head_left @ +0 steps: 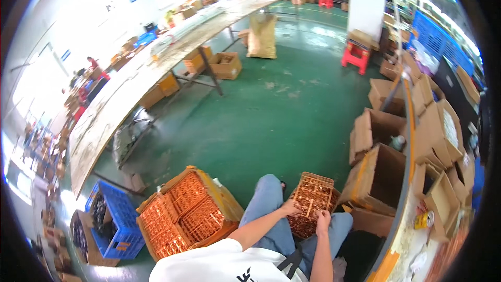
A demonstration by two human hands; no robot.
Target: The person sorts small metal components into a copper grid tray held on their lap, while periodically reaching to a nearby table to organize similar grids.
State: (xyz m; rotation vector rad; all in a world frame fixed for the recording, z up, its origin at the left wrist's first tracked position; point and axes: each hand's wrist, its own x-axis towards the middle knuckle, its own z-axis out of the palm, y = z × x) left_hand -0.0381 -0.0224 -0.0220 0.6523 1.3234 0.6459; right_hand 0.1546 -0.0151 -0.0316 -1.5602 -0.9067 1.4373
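Between my knees is a flat, copper-coloured lattice panel [313,189], tilted over a mass of similar copper-coloured pieces [302,227]. At its left edge, my left hand [290,208] has its fingers closed on the lattice. My right hand [323,220] pinches the panel's lower right part with bent fingers. Fine details under the fingertips are too small to make out. Left of my legs stands an open carton [225,198] packed with stacks of the same copper-coloured lattice panels [201,218].
A blue plastic crate [125,230] with dark contents stands at the far left. Open cardboard boxes [381,177] line the right side, beside a bench edge with a yellow can [424,220]. A long worktable [156,62] crosses the upper left. A red stool [356,57] stands farther off on the green floor.
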